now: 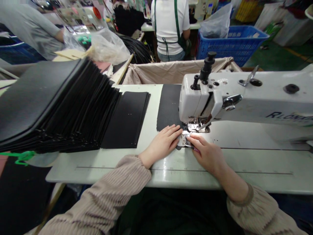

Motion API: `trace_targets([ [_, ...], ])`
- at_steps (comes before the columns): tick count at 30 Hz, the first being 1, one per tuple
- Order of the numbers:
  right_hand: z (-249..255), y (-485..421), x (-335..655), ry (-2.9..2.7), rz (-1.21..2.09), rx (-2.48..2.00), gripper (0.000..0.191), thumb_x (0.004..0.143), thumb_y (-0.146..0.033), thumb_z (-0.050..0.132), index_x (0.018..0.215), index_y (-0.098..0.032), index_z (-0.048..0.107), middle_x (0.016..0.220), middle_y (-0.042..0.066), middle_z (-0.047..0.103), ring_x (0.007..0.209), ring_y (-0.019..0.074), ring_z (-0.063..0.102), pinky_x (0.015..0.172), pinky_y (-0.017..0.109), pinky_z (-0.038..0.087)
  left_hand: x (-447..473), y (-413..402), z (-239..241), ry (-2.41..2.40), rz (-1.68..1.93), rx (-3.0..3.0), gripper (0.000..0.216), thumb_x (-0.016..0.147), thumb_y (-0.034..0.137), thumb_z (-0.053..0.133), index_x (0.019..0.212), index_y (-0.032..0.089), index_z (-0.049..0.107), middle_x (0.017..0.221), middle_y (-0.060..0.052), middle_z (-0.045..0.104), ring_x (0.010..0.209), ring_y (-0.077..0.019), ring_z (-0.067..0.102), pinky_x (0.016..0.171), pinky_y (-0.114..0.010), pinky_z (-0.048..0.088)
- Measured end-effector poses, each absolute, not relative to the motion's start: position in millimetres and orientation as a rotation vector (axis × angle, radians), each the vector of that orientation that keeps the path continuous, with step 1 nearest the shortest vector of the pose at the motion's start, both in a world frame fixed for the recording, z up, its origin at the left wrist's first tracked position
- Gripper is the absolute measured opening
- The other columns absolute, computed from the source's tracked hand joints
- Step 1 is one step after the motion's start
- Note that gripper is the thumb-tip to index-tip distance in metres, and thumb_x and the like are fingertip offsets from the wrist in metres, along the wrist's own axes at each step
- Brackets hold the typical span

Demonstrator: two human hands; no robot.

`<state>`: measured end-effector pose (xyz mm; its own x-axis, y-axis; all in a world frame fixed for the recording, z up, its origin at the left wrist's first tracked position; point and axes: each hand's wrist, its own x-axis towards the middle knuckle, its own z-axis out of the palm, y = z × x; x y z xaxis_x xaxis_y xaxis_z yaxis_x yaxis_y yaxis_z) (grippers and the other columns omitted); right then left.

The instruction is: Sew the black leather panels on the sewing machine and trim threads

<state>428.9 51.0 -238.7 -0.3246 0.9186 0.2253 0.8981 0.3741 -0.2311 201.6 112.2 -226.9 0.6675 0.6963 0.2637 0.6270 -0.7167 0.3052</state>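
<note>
A white sewing machine [244, 94] stands on the pale table [117, 160]. A black sheet [168, 106] lies under its head and runs back past the presser foot [197, 127]. My left hand [162, 143] lies flat with fingers stretched out, pressing the near end of the sheet just left of the foot. My right hand [207, 153] rests on the table right of the needle plate, index finger extended toward the foot, apparently pinching a small pink-edged piece I cannot make out.
A tall fanned stack of black sheets [56, 107] fills the table's left side, with a lower flat pile [128, 119] beside it. A cloth-lined bin [171, 70] sits behind the table. A person in a white shirt [170, 26] stands beyond, near a blue crate [232, 42].
</note>
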Motion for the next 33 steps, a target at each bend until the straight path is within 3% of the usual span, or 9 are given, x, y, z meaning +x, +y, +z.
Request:
trace_targets([
  [26, -238.3, 51.2, 426.1, -2.291, 0.078, -1.591, 0.041, 0.094, -0.024, 0.048, 0.134, -0.028, 0.057, 0.139, 0.004, 0.058, 0.100, 0.0192, 0.068, 0.071, 0.029, 0.055, 202.7, 116.2, -231.0, 1.075, 0.529, 2.682, 0.049, 0.100, 0.029, 0.045, 0.148, 0.020, 0.041, 0.156, -0.008, 0.039, 0.147, -0.0233, 0.032, 0.120, -0.046, 0.031],
  [31, -236.2, 49.8, 425.7, -2.279, 0.061, -1.601, 0.040, 0.094, -0.025, 0.047, 0.133, -0.028, 0.057, 0.137, 0.004, 0.059, 0.098, 0.0189, 0.068, 0.072, 0.029, 0.055, 203.3, 118.9, -233.3, 1.140, 0.604, 2.686, 0.055, 0.100, 0.035, 0.045, 0.151, 0.018, 0.035, 0.160, -0.011, 0.031, 0.150, -0.0270, 0.023, 0.120, -0.050, 0.028],
  [33, -235.6, 49.1, 425.5, -2.264, 0.059, -1.604, 0.040, 0.094, -0.024, 0.047, 0.133, -0.028, 0.057, 0.136, 0.004, 0.060, 0.098, 0.0188, 0.068, 0.072, 0.028, 0.054, 205.5, 120.5, -230.0, 1.224, 0.665, 2.677, 0.054, 0.101, 0.038, 0.044, 0.150, 0.016, 0.036, 0.154, -0.014, 0.040, 0.145, -0.0283, 0.034, 0.117, -0.051, 0.031],
])
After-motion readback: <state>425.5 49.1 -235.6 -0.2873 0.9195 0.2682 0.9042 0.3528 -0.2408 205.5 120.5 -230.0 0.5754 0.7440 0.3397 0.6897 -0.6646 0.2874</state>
